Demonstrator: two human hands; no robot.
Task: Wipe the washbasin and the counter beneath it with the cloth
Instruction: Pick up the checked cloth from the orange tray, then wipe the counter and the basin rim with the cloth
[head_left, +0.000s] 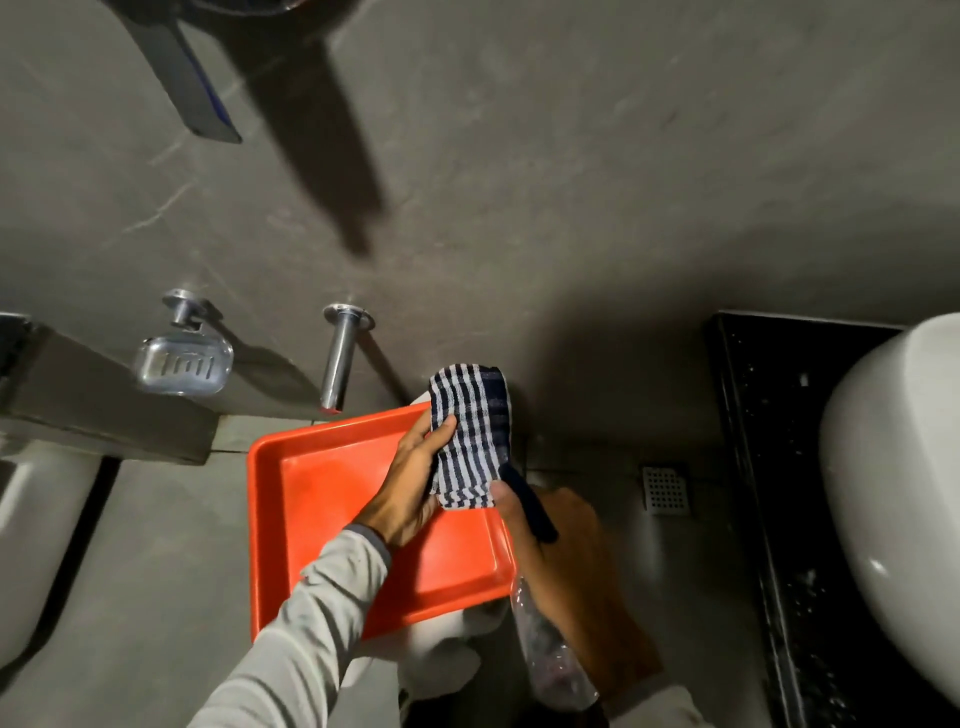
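Both hands are gripping the striped cloth (470, 436) just above the orange tray (332, 525), left hand (410, 483) fingers (441, 431) curling closed around its edge, right hand (561, 561) pinching its lower end while also clutching a clear spray bottle (550, 654), a chrome spout (337, 358) sticking out just beyond the tray.

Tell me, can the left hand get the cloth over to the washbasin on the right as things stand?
Probably yes. The left hand grips the striped cloth above the orange tray, and nothing stands between it and the washbasin. The right hand sits in between, though.
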